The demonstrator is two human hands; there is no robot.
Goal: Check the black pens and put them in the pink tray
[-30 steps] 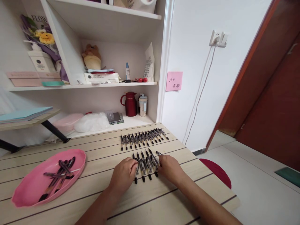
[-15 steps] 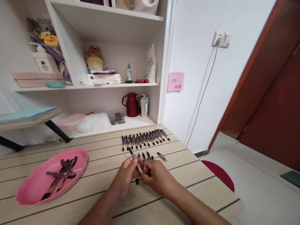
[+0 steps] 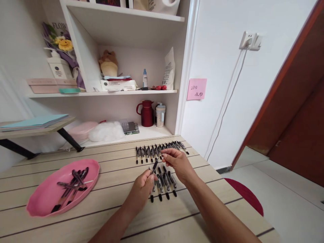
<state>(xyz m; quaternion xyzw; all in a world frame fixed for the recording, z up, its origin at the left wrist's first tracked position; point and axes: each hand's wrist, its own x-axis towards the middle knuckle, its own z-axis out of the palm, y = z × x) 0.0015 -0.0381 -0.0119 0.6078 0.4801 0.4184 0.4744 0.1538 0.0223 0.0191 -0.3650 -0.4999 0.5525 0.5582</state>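
Note:
My left hand (image 3: pixel 144 185) is closed round a pen (image 3: pixel 155 166), its black grip slanting up and to the right. Just beyond the pen's tip, my right hand (image 3: pixel 177 163) pinches thumb and forefinger together; a tiny pale bit shows there, too small to name. Below both hands lies a front row of pens (image 3: pixel 165 182), with black-ended barrels lying among them, partly covered by my left hand. A longer back row of pens (image 3: pixel 146 152) stretches across the table, its right part behind my right hand.
On the left, a pink tray (image 3: pixel 37 202) holds several dark pen parts. Behind it stands a small raised shelf (image 3: pixel 58 124) on black legs. A white shelf unit with a red jug (image 3: pixel 147 114) and a cup (image 3: pixel 160 115) borders the table's back.
My right hand has moved up and away from the pen's barrel to beyond its tip. The pen in my left hand now leans right instead of left. The front row is more exposed.

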